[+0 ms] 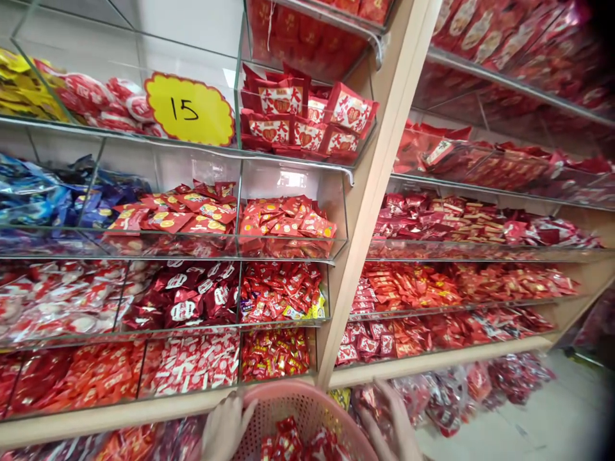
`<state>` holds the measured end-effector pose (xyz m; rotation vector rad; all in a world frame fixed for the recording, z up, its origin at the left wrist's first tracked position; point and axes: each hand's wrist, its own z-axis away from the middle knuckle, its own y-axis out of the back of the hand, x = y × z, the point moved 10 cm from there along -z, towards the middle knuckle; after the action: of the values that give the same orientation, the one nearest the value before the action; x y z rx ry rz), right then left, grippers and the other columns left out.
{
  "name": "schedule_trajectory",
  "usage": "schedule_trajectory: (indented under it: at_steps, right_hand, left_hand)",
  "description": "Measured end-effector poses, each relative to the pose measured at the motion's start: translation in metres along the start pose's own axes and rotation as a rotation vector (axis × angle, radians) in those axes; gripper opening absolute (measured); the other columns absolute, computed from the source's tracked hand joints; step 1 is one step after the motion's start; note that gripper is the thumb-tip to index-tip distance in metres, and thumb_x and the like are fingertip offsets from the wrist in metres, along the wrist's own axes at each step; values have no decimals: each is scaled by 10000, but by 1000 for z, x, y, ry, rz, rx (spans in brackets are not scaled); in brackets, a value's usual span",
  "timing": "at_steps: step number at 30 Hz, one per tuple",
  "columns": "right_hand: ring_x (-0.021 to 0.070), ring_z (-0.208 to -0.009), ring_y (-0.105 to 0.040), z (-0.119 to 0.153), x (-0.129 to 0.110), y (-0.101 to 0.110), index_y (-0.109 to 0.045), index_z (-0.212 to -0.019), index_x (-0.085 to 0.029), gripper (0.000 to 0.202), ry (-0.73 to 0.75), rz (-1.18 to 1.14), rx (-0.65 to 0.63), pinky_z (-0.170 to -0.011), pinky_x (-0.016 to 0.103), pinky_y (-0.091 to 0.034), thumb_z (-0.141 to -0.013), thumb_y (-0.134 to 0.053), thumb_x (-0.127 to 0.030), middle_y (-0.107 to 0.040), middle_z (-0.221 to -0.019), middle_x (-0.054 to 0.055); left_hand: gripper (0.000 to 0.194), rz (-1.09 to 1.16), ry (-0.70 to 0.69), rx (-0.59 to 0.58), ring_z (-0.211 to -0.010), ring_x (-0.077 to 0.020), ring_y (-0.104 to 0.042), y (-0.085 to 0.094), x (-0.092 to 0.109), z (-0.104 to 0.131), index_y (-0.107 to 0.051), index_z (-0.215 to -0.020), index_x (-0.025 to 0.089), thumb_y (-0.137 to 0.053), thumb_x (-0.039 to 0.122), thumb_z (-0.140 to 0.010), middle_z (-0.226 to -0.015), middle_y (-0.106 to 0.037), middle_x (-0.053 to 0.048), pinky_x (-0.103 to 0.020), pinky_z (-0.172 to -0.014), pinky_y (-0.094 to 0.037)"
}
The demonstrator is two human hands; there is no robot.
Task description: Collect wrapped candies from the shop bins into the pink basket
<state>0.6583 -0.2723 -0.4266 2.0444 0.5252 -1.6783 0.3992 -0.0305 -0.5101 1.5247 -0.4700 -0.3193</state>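
The tall shelves [368, 192], packed with wrapped sweets, stand in front, with clear bags [454, 397] lying beneath the lower ledge. The pink basket [288, 389] is low in the middle, its far rim close to that ledge, so it would be best kept level and a little back to avoid a knock. The left hand [225, 426] lies along the basket's left side, thumb spread from the fingers; the right hand [391, 419] is by its right side, blurred, thumb and fingers apart. I cannot tell whether either truly grips it. A matched hold on both sides would steady it. The red packets [288, 438] lie loose inside, well below the rim, and would probably slide if it tipped
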Motion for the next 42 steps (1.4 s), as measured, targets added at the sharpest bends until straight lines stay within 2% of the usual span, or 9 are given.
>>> schedule_trajectory:
  at_steps: [2,6,11,16,22,26,31,36,42]
  right_hand:
    - [254,-1232,-381,-17,-59,-31,-466,-1225,-248,489,263,161,-126,-1037,408,-331,-758,-580,-342,-434,-1310,63]
    - [215,-1243,-363,-21,-166,-96,-377,-1285,-226,431,750,466,-280,-1033,404,-337,-861,-432,-278,-401,-1320,93]
    - [252,-1249,-333,-26,-226,-177,-374,-1296,-178,495,1036,710,-411,-1016,444,-338,-847,-460,-369,-384,-1329,138]
    - [333,-1242,-322,-53,-235,-245,-357,-1331,-137,702,1109,933,-488,-1019,528,-252,-783,-482,-558,-378,-1350,178]
    - [314,-1180,-446,-90,-226,-284,-242,-1391,-173,722,1012,1075,-652,-969,482,-331,-800,-491,-503,-467,-1313,153]
    - [293,-1235,-396,-102,-217,-297,-242,-1392,-183,807,959,1113,-742,-1003,425,-312,-725,-599,-464,-398,-1378,108]
    - [274,-1318,-252,-96,-223,-305,-261,-1385,-182,923,1175,1101,-686,-1066,384,-217,-639,-652,-559,-281,-1445,80]
    - [298,-1326,-221,-86,-224,-305,-279,-1379,-181,845,1345,1102,-626,-1074,429,-186,-708,-548,-618,-268,-1448,112]
    - [271,-1269,-343,-86,-223,-301,-357,-1335,-156,689,1304,1088,-607,-1044,395,-260,-801,-443,-582,-357,-1399,136]
  left_hand:
    - [490,7,0,17,-914,-244,-624,1,1,0,-521,-1166,122,-232,400,-884,-1013,-654,-144,-333,-750,-470]
    - [452,32,17,4,-906,-227,-631,1,2,1,-514,-1161,134,-246,369,-882,-993,-660,-133,-310,-737,-473]
    - [442,21,26,-12,-898,-228,-634,-1,1,0,-534,-1129,127,-256,366,-881,-992,-655,-144,-306,-727,-477]
    - [431,9,27,-7,-897,-216,-629,-6,-5,-2,-542,-1132,142,-250,340,-885,-1036,-638,-142,-309,-749,-475]
    - [446,-15,26,-22,-917,-225,-618,-10,-10,-3,-541,-1150,123,-250,335,-887,-1067,-621,-163,-320,-754,-477]
    - [437,-22,33,-34,-909,-217,-621,-10,-12,-4,-545,-1144,126,-261,339,-889,-1051,-624,-162,-305,-741,-479]
    - [428,-12,23,-21,-897,-218,-625,-8,-11,-2,-538,-1151,115,-277,329,-888,-1061,-619,-166,-311,-727,-486]
    - [422,-3,35,-13,-862,-220,-634,-9,-15,-1,-531,-1154,106,-280,315,-887,-1033,-630,-157,-323,-701,-494]
    - [415,-6,42,3,-860,-213,-632,-7,-17,-2,-518,-1160,107,-289,314,-883,-1029,-628,-157,-316,-697,-490]
